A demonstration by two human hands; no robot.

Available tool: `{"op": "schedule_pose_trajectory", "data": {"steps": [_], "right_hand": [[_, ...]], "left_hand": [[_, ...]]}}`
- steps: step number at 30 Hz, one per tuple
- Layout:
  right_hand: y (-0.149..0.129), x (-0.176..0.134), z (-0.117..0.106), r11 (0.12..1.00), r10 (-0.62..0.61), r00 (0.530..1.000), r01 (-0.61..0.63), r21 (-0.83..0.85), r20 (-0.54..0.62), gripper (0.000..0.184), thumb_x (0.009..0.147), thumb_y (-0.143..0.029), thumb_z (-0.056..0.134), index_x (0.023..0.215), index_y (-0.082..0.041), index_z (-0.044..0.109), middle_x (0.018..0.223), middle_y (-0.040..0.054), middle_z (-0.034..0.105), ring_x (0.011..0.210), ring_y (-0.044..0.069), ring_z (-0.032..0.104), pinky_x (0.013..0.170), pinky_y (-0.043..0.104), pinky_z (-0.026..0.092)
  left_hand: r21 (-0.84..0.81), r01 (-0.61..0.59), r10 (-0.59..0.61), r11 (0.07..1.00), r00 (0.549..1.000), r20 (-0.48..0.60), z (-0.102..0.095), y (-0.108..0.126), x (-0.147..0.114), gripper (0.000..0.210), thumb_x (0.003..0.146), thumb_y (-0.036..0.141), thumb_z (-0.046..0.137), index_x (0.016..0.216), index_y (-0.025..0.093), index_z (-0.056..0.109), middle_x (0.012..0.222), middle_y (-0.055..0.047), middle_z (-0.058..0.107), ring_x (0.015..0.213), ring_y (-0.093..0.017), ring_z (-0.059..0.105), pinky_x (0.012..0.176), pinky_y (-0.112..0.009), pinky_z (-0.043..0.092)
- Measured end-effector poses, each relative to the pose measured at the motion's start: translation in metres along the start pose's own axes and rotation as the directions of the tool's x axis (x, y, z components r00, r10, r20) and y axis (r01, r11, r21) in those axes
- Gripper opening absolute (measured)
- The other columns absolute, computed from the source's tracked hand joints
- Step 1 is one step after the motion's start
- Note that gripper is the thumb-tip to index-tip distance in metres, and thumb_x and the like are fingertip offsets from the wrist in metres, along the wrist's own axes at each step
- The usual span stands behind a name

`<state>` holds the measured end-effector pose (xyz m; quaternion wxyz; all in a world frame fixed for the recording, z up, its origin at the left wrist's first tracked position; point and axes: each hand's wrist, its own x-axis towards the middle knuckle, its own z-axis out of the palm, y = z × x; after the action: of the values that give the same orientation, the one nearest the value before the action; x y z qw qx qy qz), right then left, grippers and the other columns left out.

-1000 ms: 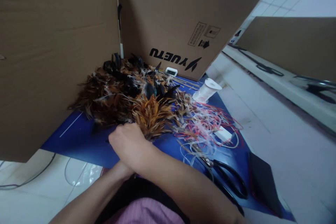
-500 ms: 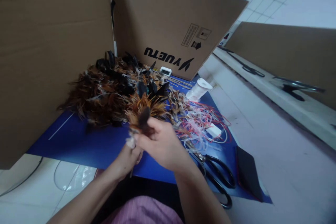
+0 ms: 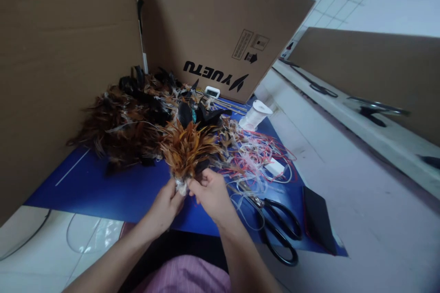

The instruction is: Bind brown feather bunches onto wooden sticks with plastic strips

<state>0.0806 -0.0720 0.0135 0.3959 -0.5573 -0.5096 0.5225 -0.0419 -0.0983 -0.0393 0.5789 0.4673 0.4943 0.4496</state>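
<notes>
A bushy bundle of orange-brown and black feathers (image 3: 187, 149) stands upright over the blue table sheet, its base wrapped in something white and translucent. My left hand (image 3: 164, 208) is closed around that base from below. My right hand (image 3: 212, 194) is closed in a pinch at the right side of the base, at the lower end of a dark feather (image 3: 201, 166). The fingertips partly hide where the feather meets the bundle. Close behind lies a large heap of brown and black feathers (image 3: 127, 123).
Right of my hands are tangled red and white strings (image 3: 256, 153), a white spool (image 3: 256, 115), black-handled scissors (image 3: 280, 226) and a dark flat phone-like object (image 3: 319, 219). Thin sticks (image 3: 235, 106) and a small white digital display (image 3: 212, 92) sit before the cardboard panels (image 3: 202, 23).
My right hand has lowered with the dark feather from in front of the bundle to its right side. The bundle now shows fully, and the view has shifted slightly.
</notes>
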Motion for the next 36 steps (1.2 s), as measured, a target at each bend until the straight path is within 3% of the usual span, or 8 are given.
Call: {"op": "schedule_pose_trajectory", "data": {"steps": [7, 17, 23, 26, 30, 36], "right_hand": [[0.009, -0.004, 0.002, 0.976, -0.127, 0.989, 0.112, -0.188, -0.073, 0.006, 0.073, -0.025, 0.057, 0.073, -0.019, 0.058, 0.057, -0.0043, 0.057, 0.047, 0.009, 0.049, 0.045, 0.019, 0.04], [0.008, -0.005, 0.002, 0.978, -0.166, 0.983, 0.155, -0.137, -0.074, 0.009, 0.075, -0.025, 0.058, 0.08, -0.019, 0.062, 0.064, -0.0026, 0.062, 0.057, 0.011, 0.055, 0.054, 0.022, 0.045], [0.006, -0.006, -0.003, 0.986, -0.149, 0.987, 0.143, -0.088, -0.064, 0.007, 0.075, -0.025, 0.061, 0.075, -0.019, 0.061, 0.064, -0.0025, 0.063, 0.058, 0.012, 0.057, 0.056, 0.023, 0.046], [0.002, -0.01, -0.004, 0.986, -0.162, 0.986, 0.16, -0.035, -0.045, 0.009, 0.075, -0.025, 0.063, 0.071, -0.018, 0.06, 0.065, -0.0023, 0.063, 0.06, 0.012, 0.059, 0.057, 0.022, 0.046], [0.001, -0.019, -0.006, 0.982, -0.164, 0.986, 0.167, 0.091, -0.036, 0.008, 0.074, -0.022, 0.065, 0.081, -0.019, 0.062, 0.074, -0.0012, 0.065, 0.067, 0.012, 0.062, 0.065, 0.024, 0.051], [0.017, -0.026, -0.012, 0.956, -0.059, 0.986, 0.102, 0.277, -0.159, 0.014, 0.074, -0.026, 0.067, 0.076, -0.018, 0.056, 0.066, -0.0027, 0.06, 0.059, 0.011, 0.06, 0.056, 0.023, 0.052]], "left_hand": [[0.053, -0.036, 0.032, 0.998, 0.996, 0.083, -0.005, -0.001, 0.0, 0.03, 0.087, 0.048, 0.048, 0.085, 0.018, 0.045, 0.059, 0.007, 0.036, 0.049, -0.008, 0.029, 0.043, -0.021, 0.026], [-0.144, 0.108, -0.083, 0.984, 0.981, 0.173, -0.003, 0.018, -0.004, 0.019, 0.079, 0.029, 0.058, 0.087, 0.019, 0.045, 0.063, 0.008, 0.035, 0.05, -0.006, 0.028, 0.044, -0.019, 0.022], [-0.252, 0.195, -0.136, 0.948, 0.963, 0.231, -0.002, 0.016, -0.002, 0.031, 0.083, 0.047, 0.057, 0.085, 0.019, 0.043, 0.06, 0.008, 0.032, 0.047, -0.005, 0.024, 0.043, -0.019, 0.015], [-0.322, 0.21, -0.133, 0.923, 0.96, 0.246, 0.0, 0.016, -0.001, 0.033, 0.083, 0.047, 0.058, 0.079, 0.019, 0.041, 0.059, 0.008, 0.032, 0.047, -0.005, 0.024, 0.043, -0.019, 0.015], [-0.412, 0.24, -0.146, 0.879, 0.958, 0.246, -0.002, 0.018, -0.002, 0.03, 0.083, 0.042, 0.06, 0.078, 0.017, 0.044, 0.057, 0.008, 0.033, 0.047, -0.004, 0.025, 0.043, -0.019, 0.016], [-0.424, 0.249, -0.156, 0.871, 0.957, 0.244, -0.003, 0.019, -0.004, 0.029, 0.084, 0.039, 0.061, 0.075, 0.015, 0.048, 0.059, 0.006, 0.036, 0.045, -0.003, 0.025, 0.042, -0.018, 0.016]]}}
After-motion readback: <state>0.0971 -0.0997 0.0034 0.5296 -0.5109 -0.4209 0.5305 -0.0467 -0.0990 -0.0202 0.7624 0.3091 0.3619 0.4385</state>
